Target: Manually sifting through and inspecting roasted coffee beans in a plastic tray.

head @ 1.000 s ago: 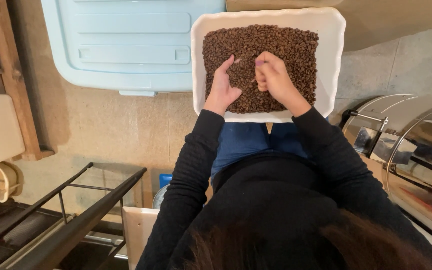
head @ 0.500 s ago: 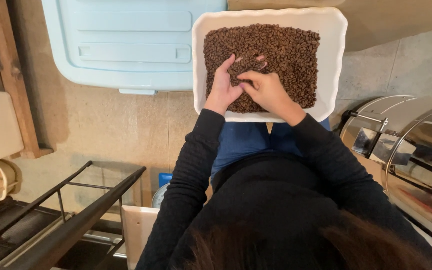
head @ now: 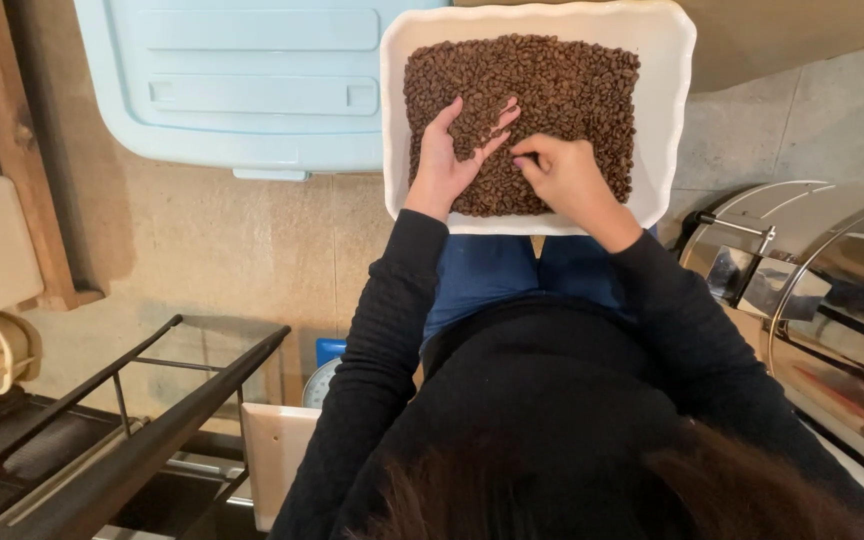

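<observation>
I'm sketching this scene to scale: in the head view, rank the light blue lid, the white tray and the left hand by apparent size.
1. light blue lid, though cut off by the frame.
2. white tray.
3. left hand, resting on the tray's beans.

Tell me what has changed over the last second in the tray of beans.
The left hand has opened, palm up, fingers spread over the coffee beans. The right hand slid right and now pinches at the beans beside it. The white tray stays on the lap.
</observation>
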